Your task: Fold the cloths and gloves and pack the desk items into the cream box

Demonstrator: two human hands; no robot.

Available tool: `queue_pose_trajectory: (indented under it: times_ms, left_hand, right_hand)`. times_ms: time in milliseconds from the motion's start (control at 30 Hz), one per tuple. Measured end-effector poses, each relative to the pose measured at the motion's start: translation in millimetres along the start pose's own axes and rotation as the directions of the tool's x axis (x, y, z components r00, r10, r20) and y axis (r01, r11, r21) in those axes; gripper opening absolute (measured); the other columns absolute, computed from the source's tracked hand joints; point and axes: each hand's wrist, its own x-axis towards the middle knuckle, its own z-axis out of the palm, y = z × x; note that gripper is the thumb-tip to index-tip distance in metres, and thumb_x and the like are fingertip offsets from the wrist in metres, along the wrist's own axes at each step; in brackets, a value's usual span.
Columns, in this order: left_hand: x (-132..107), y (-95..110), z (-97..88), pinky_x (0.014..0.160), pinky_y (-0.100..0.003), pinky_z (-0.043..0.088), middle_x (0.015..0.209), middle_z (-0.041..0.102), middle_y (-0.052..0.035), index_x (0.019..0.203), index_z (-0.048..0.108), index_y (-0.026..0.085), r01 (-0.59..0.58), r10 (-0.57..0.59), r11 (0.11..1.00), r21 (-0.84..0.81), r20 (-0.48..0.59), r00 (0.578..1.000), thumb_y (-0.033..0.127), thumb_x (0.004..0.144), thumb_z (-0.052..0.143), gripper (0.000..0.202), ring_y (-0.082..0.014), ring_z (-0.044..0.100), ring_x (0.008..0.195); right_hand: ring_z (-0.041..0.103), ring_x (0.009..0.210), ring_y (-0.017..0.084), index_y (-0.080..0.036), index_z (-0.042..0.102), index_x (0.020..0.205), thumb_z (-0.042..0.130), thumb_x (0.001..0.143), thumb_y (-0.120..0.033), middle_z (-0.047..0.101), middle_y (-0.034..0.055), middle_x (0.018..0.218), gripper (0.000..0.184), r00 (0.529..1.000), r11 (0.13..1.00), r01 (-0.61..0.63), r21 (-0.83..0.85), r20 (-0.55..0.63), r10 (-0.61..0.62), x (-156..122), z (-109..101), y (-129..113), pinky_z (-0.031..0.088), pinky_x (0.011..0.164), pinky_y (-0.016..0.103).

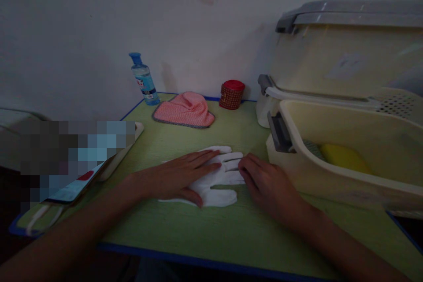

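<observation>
A white glove [216,179] lies flat on the green table [198,233], its fingers pointing right. My left hand [185,174] rests palm down over the glove's palm, fingers stretched out and a little apart. At the glove's fingertips, my right hand [264,180] has its fingers pinched together on the end of a glove finger. The pinched tip itself is hidden by my right fingers.
A pink cloth [185,110], a blue bottle [144,81] and a red-lidded round case [232,94] stand along the back. Cream plastic bins [317,185] fill the right side, the front one holding something yellow [345,157]. At left is a partly blurred tablet-like device [71,187].
</observation>
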Motion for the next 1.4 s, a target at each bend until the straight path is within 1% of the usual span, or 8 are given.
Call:
queue_pose_trajectory:
  times_ms: [167,300,533,767,900,1000,1133,1400]
  left_hand:
    - [0.0,0.3,0.7,0.113,-0.041,0.015,0.151,0.001,-0.0091,0.143,0.004,0.026,0.001,-0.001,1.000,0.005,0.002,1.000,0.057,0.081,0.048,0.082,-0.0241,0.006,0.139]
    - [-0.1,0.8,0.1,0.113,-0.041,0.016,0.151,0.002,-0.0083,0.143,0.004,0.027,0.009,-0.009,1.000,-0.001,0.002,1.000,0.056,0.081,0.048,0.082,-0.0241,0.007,0.139]
    - [0.8,0.6,-0.9,0.113,-0.042,0.017,0.151,0.003,-0.0071,0.143,0.005,0.029,-0.005,0.005,1.000,-0.008,-0.013,1.000,0.055,0.080,0.050,0.082,-0.0242,0.008,0.139]
    - [0.0,0.2,-1.3,0.112,-0.044,0.016,0.151,0.004,-0.0095,0.143,0.007,0.026,0.008,-0.007,0.999,-0.040,0.014,1.000,0.055,0.081,0.050,0.081,-0.0246,0.007,0.139]
    - [-0.2,2.5,-3.8,0.111,-0.043,0.018,0.152,0.005,-0.0080,0.142,0.014,0.028,0.029,-0.028,0.997,-0.072,0.008,1.000,0.053,0.080,0.052,0.077,-0.0249,0.008,0.139]
    - [0.7,4.8,-6.5,0.111,-0.044,0.020,0.152,0.000,-0.0070,0.140,0.022,0.029,0.032,-0.030,0.997,-0.076,0.025,0.999,0.052,0.080,0.053,0.071,-0.0263,0.007,0.139]
    - [2.0,5.3,-6.9,0.111,-0.043,0.018,0.152,-0.006,-0.0041,0.140,0.021,0.033,0.015,-0.013,0.998,-0.057,0.044,0.999,0.050,0.081,0.053,0.069,-0.0264,0.002,0.139]
    - [3.0,7.1,-7.8,0.111,-0.043,0.018,0.152,-0.004,-0.0052,0.139,0.026,0.032,0.011,-0.011,1.000,-0.003,0.051,0.999,0.048,0.082,0.052,0.064,-0.0261,0.003,0.139]
  right_hand:
    - [0.062,0.066,0.017,-0.017,0.056,0.087,0.046,0.078,-0.004,0.064,0.0049,0.085,0.019,0.997,0.981,0.046,-0.191,0.063,-0.034,-2.9,-5.9,-3.5,0.030,0.048,0.026]
    - [0.062,0.063,0.016,-0.018,0.056,0.087,0.044,0.077,-0.003,0.064,0.0051,0.083,0.021,0.996,0.965,0.074,-0.252,0.074,-0.057,-5.2,-8.1,-2.8,0.026,0.046,0.027]
    - [0.063,0.067,0.018,-0.017,0.057,0.088,0.045,0.078,-0.004,0.064,0.0059,0.088,0.020,0.993,0.972,0.052,-0.228,0.115,-0.026,-5.7,-8.5,-3.2,0.034,0.050,0.027]
    - [0.062,0.069,0.019,-0.015,0.055,0.092,0.039,0.074,0.000,0.065,0.0079,0.085,0.028,0.989,0.977,-0.007,-0.214,0.142,0.038,-6.0,-12.8,-5.4,0.039,0.054,0.027]
    - [0.062,0.074,0.020,-0.014,0.055,0.092,0.041,0.073,-0.001,0.064,0.0087,0.089,0.027,0.989,0.982,0.022,-0.186,0.146,0.006,-7.2,-12.1,-5.8,0.043,0.059,0.029]
    - [0.061,0.079,0.020,-0.014,0.056,0.090,0.041,0.074,0.001,0.063,0.0087,0.092,0.027,0.994,0.979,0.058,-0.197,0.104,-0.038,-6.6,-6.8,-5.0,0.045,0.063,0.029]
    - [0.061,0.075,0.018,-0.014,0.057,0.087,0.041,0.077,0.001,0.063,0.0076,0.088,0.024,0.995,0.977,0.080,-0.200,0.074,-0.066,-4.9,-1.5,-3.1,0.045,0.062,0.027]
    - [0.061,0.071,0.017,-0.014,0.056,0.087,0.042,0.083,-0.004,0.063,0.0081,0.090,0.018,0.996,0.970,0.066,-0.233,0.071,-0.051,-3.6,-0.2,0.2,0.043,0.058,0.026]
